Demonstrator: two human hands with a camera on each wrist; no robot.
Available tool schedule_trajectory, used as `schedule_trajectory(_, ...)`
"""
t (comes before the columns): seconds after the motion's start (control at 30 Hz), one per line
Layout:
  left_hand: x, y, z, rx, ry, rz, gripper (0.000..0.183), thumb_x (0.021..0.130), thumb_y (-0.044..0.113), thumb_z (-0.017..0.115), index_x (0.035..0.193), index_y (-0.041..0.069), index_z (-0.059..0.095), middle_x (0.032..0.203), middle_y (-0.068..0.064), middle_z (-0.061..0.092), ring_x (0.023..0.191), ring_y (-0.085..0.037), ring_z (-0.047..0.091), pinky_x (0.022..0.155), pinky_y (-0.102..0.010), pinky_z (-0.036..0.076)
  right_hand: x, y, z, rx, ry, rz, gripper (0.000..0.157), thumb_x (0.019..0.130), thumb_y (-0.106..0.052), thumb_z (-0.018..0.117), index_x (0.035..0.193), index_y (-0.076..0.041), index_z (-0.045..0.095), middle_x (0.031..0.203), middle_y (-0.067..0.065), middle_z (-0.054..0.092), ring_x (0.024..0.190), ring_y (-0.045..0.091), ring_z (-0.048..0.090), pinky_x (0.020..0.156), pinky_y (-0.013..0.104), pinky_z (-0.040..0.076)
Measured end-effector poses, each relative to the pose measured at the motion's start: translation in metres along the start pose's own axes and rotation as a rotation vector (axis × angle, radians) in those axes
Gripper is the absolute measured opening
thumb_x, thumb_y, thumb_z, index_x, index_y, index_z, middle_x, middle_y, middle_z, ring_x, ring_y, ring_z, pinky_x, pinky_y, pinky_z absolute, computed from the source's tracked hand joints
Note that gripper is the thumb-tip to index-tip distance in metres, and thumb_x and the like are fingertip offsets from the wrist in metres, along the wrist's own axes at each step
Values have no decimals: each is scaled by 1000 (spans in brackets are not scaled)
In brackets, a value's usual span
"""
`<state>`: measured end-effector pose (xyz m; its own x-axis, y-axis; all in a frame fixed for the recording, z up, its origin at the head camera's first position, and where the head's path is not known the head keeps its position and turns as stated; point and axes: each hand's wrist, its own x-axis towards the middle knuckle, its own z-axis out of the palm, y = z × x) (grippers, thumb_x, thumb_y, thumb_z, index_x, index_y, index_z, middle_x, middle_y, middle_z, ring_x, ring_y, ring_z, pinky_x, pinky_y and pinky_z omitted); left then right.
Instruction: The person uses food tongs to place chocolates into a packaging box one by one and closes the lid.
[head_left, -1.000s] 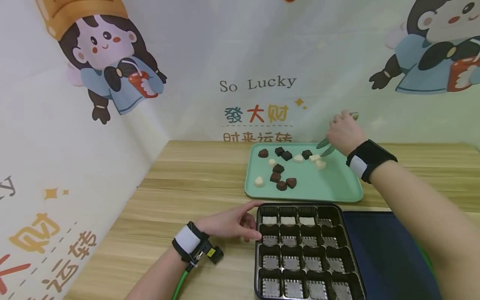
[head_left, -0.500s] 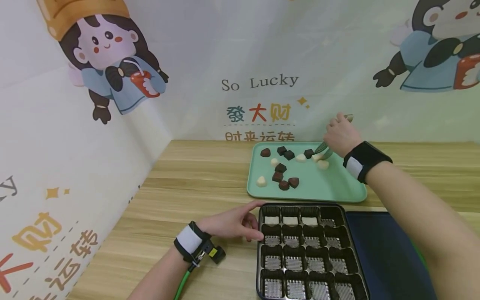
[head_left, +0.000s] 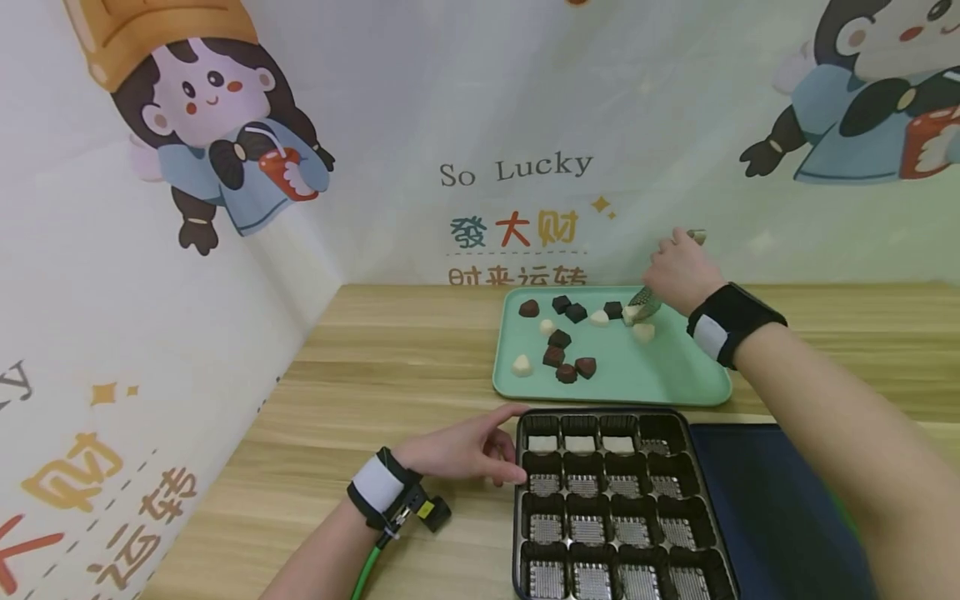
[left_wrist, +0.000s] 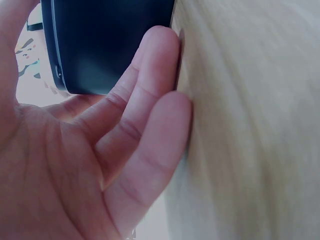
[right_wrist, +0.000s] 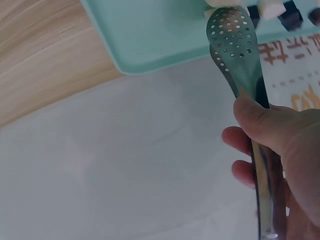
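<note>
My right hand (head_left: 681, 271) grips a pair of metal tongs (right_wrist: 235, 45) with perforated heads. Their tips are down at a white chocolate (head_left: 630, 313) at the back of the mint-green tray (head_left: 660, 379); whether they squeeze it is hard to see. Dark and white chocolates are scattered across that tray, such as a dark one (head_left: 586, 367) and a pale one (head_left: 522, 365). At the left side of a black compartment box (head_left: 520, 517), my left hand (head_left: 465, 446) rests its thumb and fingers against the wall. Three white pieces (head_left: 579, 443) lie in its back row.
A dark blue flat panel (head_left: 780, 508) lies to the right of the box, partly under my right forearm. Behind the wooden table (head_left: 390, 358) hangs a printed curtain (head_left: 390, 125), close behind the green tray. A green cable (head_left: 365, 573) runs from the left wrist camera.
My right hand has lowered slightly to the left, and the tongs' heads have come together around the white chocolate. The left hand keeps its place at the box.
</note>
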<state>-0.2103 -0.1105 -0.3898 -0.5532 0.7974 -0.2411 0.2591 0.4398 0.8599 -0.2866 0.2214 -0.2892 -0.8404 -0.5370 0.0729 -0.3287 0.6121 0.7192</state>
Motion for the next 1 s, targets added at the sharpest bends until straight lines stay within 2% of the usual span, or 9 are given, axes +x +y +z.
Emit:
schedule_trajectory(0.2,-1,0,-1,-7,4,0,79,82,29,66,143,27,16,89,-8,60,73,-23,59,65,-36,50,-32,22,-15,136,31,17,10,78,1,63,72,-7,59,65,6,49,60,22,46,60,36,44)
schedule_trajectory(0.27,-1,0,-2,-5,4,2,79,82,30,66,143,27,16,89,-7,60,74,-23,59,65,-36,50,-45,28,-22,221,42,18,5,77,-2,66,78,-6,62,67,5,51,59,21,49,55,35,45)
schedule_trajectory(0.43,-3,0,-1,-16,-1,7,80,82,29,66,143,26,16,89,-8,60,74,-24,59,66,-36,50,-78,26,-40,402,58,1,17,71,-18,74,85,-13,66,67,-2,54,53,14,49,45,31,40)
schedule_trajectory(0.6,-5,0,-2,-9,3,9,80,81,30,66,143,26,16,88,-8,60,74,-23,59,65,-36,50,-111,4,-64,437,99,-58,19,68,-23,76,83,-17,66,64,-7,51,48,6,39,41,27,33)
schedule_trajectory(0.63,-5,0,-3,-5,3,8,80,81,30,66,143,27,16,88,-8,60,74,-23,59,65,-36,49,-116,-1,-68,449,101,-69,20,69,-24,76,84,-17,66,67,-5,55,48,6,39,41,26,33)
schedule_trajectory(0.73,-5,-1,-4,-3,1,10,80,81,31,66,143,28,16,87,-7,60,73,-23,59,65,-36,49,-129,-13,-77,489,77,-94,21,69,-27,76,86,-19,67,69,-8,56,48,4,38,42,24,33)
schedule_trajectory(0.83,-4,-2,-3,-10,-6,15,80,81,31,66,143,27,16,86,-8,60,73,-23,59,65,-36,49,-134,-20,-82,491,59,-126,19,67,-27,76,82,-21,65,66,-11,52,46,2,33,41,24,30)
schedule_trajectory(0.9,-3,-3,-2,-18,-10,17,80,81,31,66,143,26,16,86,-8,60,73,-24,59,65,-37,49,-135,-24,-85,483,43,-138,18,67,-25,76,76,-23,61,62,-14,45,47,3,30,41,24,29)
schedule_trajectory(1.0,-2,-4,0,-20,-14,17,80,81,30,66,143,27,16,86,-8,60,73,-24,59,65,-37,49,-133,-30,-90,431,48,-160,22,67,-21,76,69,-24,54,61,-13,40,48,5,29,42,24,29)
